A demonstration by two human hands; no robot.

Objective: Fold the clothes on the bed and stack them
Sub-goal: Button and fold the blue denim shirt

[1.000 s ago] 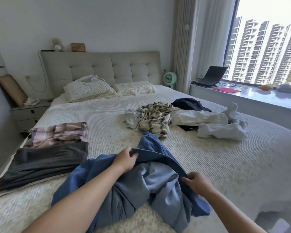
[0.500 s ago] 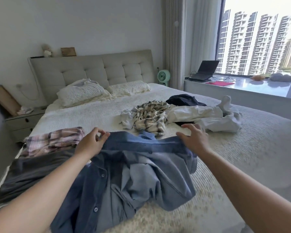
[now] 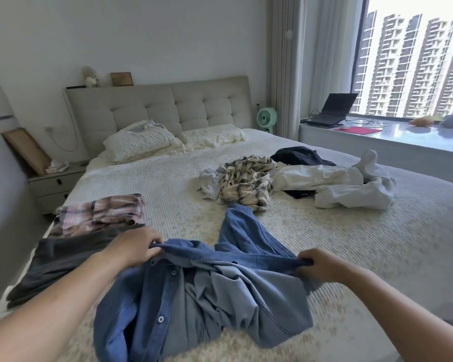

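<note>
Left hand (image 3: pixel 135 245), right hand (image 3: pixel 317 265): each grip pinched on rumpled blue denim shirt (image 3: pixel 207 296) edge.

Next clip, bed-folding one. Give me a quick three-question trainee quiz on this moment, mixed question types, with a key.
1. True or false: the blue denim shirt lies neatly folded on the bed.
2. What does the left hand grip? A) the plaid shirt B) the blue denim shirt C) a pillow
3. Fill in: the folded pink plaid garment lies just beyond the folded dark ____ garment at the bed's left edge.

Key
1. False: it is bunched, gripped along its top edge by the left hand and the right hand.
2. B
3. grey
</note>
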